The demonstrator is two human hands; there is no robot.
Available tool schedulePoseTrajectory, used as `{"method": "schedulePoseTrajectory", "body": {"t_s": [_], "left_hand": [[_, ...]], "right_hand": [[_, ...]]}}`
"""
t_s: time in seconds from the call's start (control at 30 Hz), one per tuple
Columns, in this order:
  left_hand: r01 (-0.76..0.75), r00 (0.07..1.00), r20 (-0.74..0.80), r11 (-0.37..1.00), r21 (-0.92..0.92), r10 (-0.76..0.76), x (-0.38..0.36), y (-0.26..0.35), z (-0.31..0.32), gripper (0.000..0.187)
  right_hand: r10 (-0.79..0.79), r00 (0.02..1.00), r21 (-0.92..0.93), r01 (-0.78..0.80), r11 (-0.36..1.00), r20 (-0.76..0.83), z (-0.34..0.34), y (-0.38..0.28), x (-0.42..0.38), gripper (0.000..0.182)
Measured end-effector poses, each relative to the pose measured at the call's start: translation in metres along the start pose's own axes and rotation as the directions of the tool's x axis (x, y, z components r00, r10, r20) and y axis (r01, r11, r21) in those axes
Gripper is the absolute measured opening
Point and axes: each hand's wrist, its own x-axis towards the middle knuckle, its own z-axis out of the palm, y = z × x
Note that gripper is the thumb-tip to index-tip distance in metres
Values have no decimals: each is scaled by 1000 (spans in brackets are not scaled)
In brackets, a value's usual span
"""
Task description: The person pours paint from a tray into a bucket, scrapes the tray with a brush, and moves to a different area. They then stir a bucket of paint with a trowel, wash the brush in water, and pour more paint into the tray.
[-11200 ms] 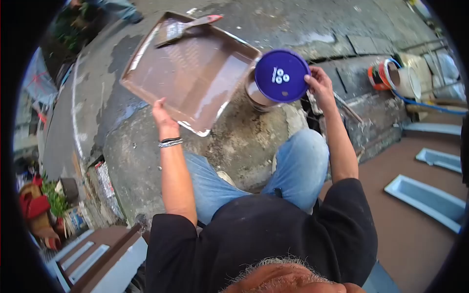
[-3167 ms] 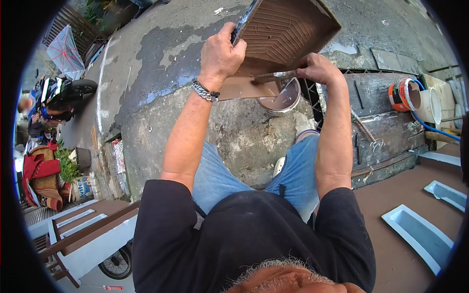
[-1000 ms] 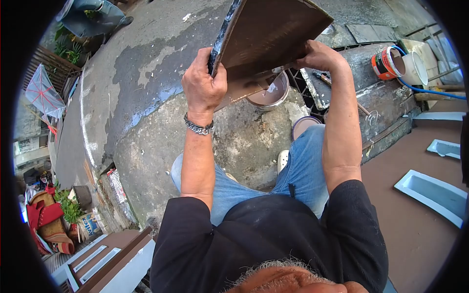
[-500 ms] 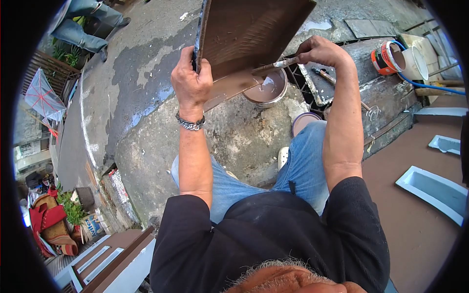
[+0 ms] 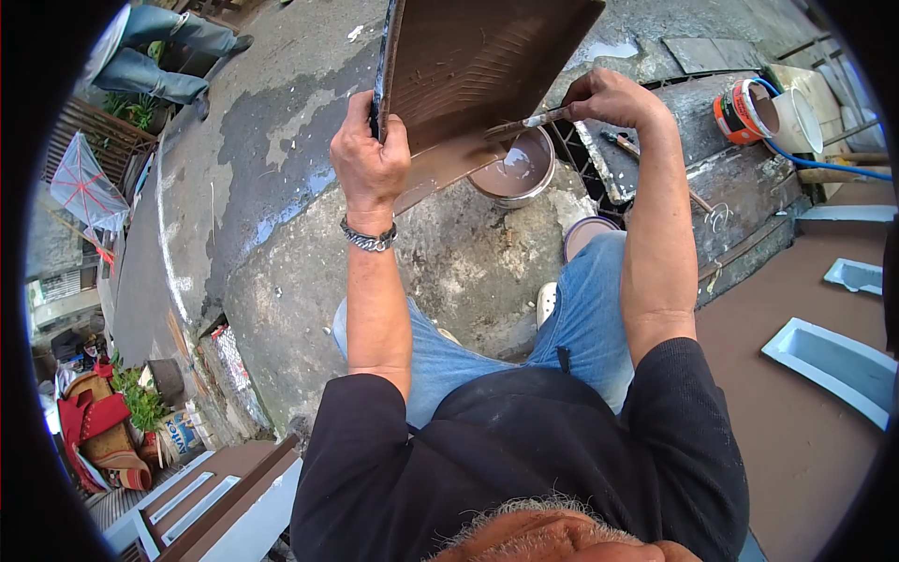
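Over the open paint can [image 5: 518,171], left hand [image 5: 371,159] grips the tilted tray [image 5: 468,56], right hand [image 5: 609,96] pinches the brush [image 5: 520,125]; best keep the low corner above the can, strokes downhill.

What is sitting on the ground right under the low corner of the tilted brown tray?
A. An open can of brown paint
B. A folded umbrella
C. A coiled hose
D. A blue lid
A: the left hand holds the tray tipped up, and its low corner hangs over the open paint can, while the right hand holds a brush against the tray.
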Motion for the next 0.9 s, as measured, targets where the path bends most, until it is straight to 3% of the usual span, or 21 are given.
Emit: {"method": "schedulePoseTrajectory", "body": {"t_s": [0.9], "left_hand": [[-36, 999, -20, 996, -84, 34, 0, 5, -7, 17]], "right_hand": [[-92, 995, 108, 87, 990, 41, -4, -10, -3, 35]]}}
